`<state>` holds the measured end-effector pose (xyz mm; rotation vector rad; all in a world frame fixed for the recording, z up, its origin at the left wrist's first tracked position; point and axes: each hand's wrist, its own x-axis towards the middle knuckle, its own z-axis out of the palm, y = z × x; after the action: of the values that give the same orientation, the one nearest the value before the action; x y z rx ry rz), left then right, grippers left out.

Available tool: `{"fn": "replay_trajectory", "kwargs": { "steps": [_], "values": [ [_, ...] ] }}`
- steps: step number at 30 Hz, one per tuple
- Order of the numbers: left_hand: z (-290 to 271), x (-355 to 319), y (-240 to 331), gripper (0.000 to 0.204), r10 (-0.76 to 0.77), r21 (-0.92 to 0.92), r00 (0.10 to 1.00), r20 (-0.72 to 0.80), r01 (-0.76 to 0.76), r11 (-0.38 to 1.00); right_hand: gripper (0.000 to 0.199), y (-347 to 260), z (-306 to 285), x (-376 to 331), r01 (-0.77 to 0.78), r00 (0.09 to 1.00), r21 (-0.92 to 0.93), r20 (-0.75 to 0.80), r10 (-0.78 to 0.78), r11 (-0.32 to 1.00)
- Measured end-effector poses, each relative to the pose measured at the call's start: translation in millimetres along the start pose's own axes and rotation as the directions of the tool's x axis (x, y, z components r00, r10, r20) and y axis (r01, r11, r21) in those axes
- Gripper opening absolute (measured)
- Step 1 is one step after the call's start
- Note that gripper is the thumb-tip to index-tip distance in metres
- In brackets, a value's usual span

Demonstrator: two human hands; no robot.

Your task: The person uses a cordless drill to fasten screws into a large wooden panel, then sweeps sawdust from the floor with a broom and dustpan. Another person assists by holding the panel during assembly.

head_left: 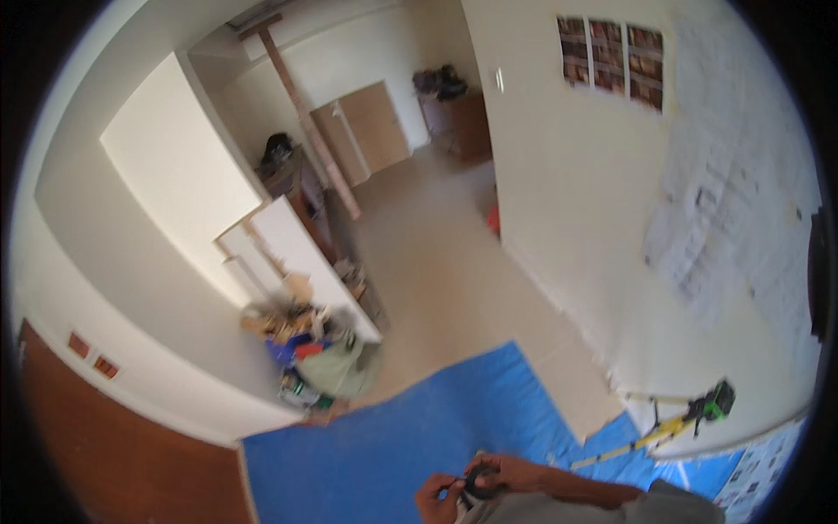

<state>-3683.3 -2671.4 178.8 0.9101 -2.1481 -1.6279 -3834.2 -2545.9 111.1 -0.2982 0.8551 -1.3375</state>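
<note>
Both hands meet at the near edge of the view, low and slightly right of centre. The left hand (436,498) is closed with its fingertips pinched on the left side of a small black ring-shaped roll (482,482), and the right hand (515,472) curls over the roll from the right, gripping it. The roll sits between the two hands, held in the air above a blue floor sheet (393,445).

The blue sheet covers the near floor. Its left edge runs along a brown door (113,454), and its far edge slants up to a corner near the middle of the room. To the right of that corner a pale strip of board lies on the floor along the sheet.

Beyond the sheet the bare tan floor (428,262) stretches far into the room as an open lane, bounded on the right by a long cream wall (567,201) and on the left by white panels (305,253) leaning on edge. A heap of bags and scraps (314,349) crowds the near end of those panels, just beside the sheet's far-left edge. A long wooden plank (305,113) leans farther back.

At near right a yellow tripod with a green device (698,415) stands close to the wall, its legs reaching onto the sheet. Sheets of paper and photo prints (611,57) hang on the right wall.
</note>
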Motion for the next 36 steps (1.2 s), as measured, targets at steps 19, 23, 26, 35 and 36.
{"fn": "replay_trajectory", "kwargs": {
  "steps": [19,23,26,35,36],
  "values": [
    [78,849,150,0.012,0.244,-0.060,0.881,0.405,-0.241,0.969,0.034,-622,-332,368,0.203,0.952,-0.346,-0.150,-0.268,0.916],
    [59,981,176,0.021,0.321,-0.032,0.929,0.183,-0.321,0.947,0.033,-747,-390,477,0.212,0.975,-0.292,0.133,-0.180,0.933],
    [69,1090,168,0.020,0.373,-0.044,0.928,-0.013,-0.373,0.927,0.045,-825,-456,570,0.093,0.951,-0.077,0.303,-0.066,0.993],
    [142,1505,245,0.020,0.386,-0.227,0.865,0.320,-0.325,0.918,0.045,-1095,-639,719,0.167,0.986,0.258,-0.067,-0.155,0.952],
    [159,1551,265,0.018,0.366,-0.142,0.824,0.433,-0.339,0.930,0.045,-1126,-655,724,0.162,0.961,0.177,-0.250,-0.115,0.971]
  ]
}}
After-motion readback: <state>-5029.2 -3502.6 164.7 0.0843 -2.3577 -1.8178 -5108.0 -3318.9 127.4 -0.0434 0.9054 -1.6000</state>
